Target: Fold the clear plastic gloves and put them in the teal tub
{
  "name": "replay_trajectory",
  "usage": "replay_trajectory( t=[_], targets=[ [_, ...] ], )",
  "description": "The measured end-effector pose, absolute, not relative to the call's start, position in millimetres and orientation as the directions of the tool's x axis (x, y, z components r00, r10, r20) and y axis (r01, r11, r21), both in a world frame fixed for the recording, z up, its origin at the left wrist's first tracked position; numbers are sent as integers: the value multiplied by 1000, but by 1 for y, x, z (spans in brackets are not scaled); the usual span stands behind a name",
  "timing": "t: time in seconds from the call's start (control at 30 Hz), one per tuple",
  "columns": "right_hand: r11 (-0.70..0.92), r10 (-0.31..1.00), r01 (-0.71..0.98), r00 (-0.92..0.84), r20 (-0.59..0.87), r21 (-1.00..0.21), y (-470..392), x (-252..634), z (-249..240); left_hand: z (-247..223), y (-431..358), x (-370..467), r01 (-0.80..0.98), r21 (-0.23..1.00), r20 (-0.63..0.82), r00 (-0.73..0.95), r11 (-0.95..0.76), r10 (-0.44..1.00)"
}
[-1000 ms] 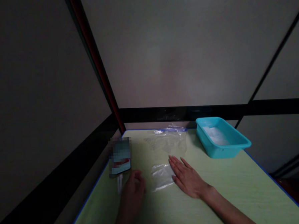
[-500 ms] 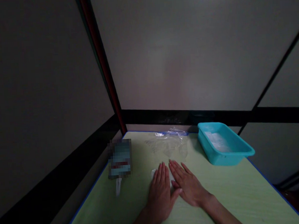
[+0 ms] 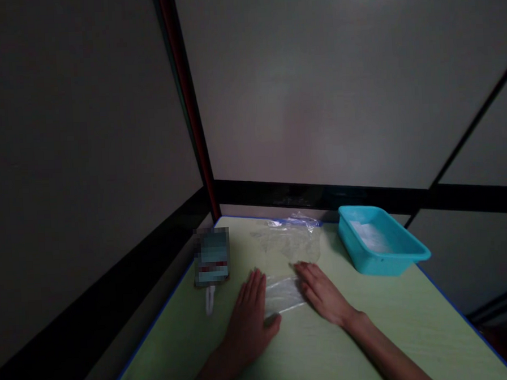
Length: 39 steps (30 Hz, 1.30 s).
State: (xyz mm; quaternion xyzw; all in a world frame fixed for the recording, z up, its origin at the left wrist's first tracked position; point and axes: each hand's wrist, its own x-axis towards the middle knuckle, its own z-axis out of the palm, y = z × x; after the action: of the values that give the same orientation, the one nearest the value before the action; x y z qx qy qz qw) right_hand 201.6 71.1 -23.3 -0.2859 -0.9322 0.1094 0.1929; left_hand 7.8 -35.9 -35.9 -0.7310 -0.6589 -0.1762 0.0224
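Observation:
A clear, folded plastic bag point(image 3: 284, 295) lies flat on the pale green table point(image 3: 330, 356). My left hand point(image 3: 250, 319) rests palm down over the bag's left end, its fingers stretched out and the thumb apart. Over the right end lies my right hand point(image 3: 322, 293), also flat, with extended fingers. The bag's middle shows between the two hands; its ends are partly hidden beneath them. Just beyond, more crumpled clear plastic point(image 3: 288, 239) is spread toward the table's far edge.
A turquoise basin point(image 3: 384, 257) with white, flat material point(image 3: 370, 236) inside stands at the back right. On the left lies a blurred-out, phone-like object point(image 3: 213, 257) with a white strap point(image 3: 210, 300). Walls point(image 3: 299, 97) border the table's back and left.
My hands have moved apart, the left one leftward and the right one slightly rightward. More of the folded plastic bag shows between them. The view has shifted slightly.

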Motion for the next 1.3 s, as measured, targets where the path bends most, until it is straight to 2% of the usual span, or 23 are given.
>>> replay_trajectory(
  t=[0.23,0.43,0.53,0.6,0.73,0.9,1.03,1.13,1.23,1.3],
  targets=[
    [806,584,514,-771,255,-293,70,209,-8,-27,-34,4,966,237,241,46,-105,970],
    [801,588,516,-773,238,-305,25,236,-5,-21,-11,-11,981,194,325,-39,-26,945],
    [845,535,502,-810,240,-187,6,246,-3,-17,-11,-4,980,192,406,-29,-55,913],
    [877,476,476,-839,264,-66,4,251,0,-16,-22,8,969,182,423,78,-169,903],
    [934,298,343,-903,308,101,18,252,5,-17,-53,30,917,199,292,282,-346,914],
    [972,114,169,-948,298,165,39,242,3,-23,-65,39,890,232,177,358,-392,917],
    [983,16,69,-954,299,168,48,235,-5,-22,-62,36,884,258,142,363,-389,921],
    [990,-32,11,-955,296,143,52,232,-9,-22,-63,36,872,322,145,339,-368,930],
    [998,46,54,-969,242,28,53,230,-6,-25,-65,37,839,462,149,245,-286,958],
    [979,171,145,-968,186,-141,54,228,0,-26,-63,39,791,580,141,137,-194,980]
  ],
)
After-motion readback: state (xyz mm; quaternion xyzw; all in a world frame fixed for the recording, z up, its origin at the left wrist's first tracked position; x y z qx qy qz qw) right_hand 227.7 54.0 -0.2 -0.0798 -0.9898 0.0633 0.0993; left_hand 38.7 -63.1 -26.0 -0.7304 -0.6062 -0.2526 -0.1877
